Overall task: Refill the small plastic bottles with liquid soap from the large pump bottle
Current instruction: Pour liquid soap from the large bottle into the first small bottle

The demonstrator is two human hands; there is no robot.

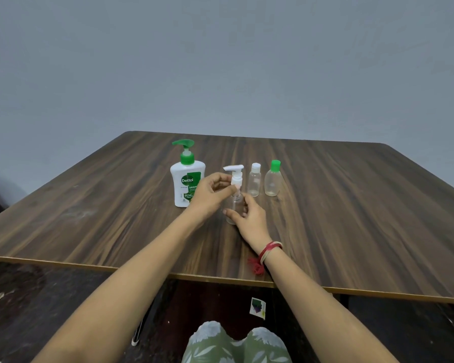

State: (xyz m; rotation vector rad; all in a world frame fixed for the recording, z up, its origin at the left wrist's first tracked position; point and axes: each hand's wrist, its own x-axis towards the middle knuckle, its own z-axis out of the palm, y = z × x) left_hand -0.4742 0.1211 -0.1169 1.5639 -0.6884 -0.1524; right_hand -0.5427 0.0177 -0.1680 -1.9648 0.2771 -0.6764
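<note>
the right hand (pixel 249 218) grips the clear small bottle (pixel 234 208) on the surface (pixel 351 218); above it the left hand (pixel 210 192) pinches its white pump top (pixel 235 176). a jerky lift could tip it. behind the left hand stands the large pump bottle (pixel 186 179); beyond the right, two capped bottles (pixel 264 180).

On the wooden table (pixel 351 218), the right hand (pixel 249 218) grips a small clear bottle (pixel 233 205) while the left hand (pixel 212 191) pinches its white pump top (pixel 235 175), lifted above the neck. Just left stands the large white soap bottle (pixel 185 184) with a green pump. Toward the far edge, a white-capped bottle (pixel 254 180) and a green-capped bottle (pixel 273 179) stand upright side by side.
</note>
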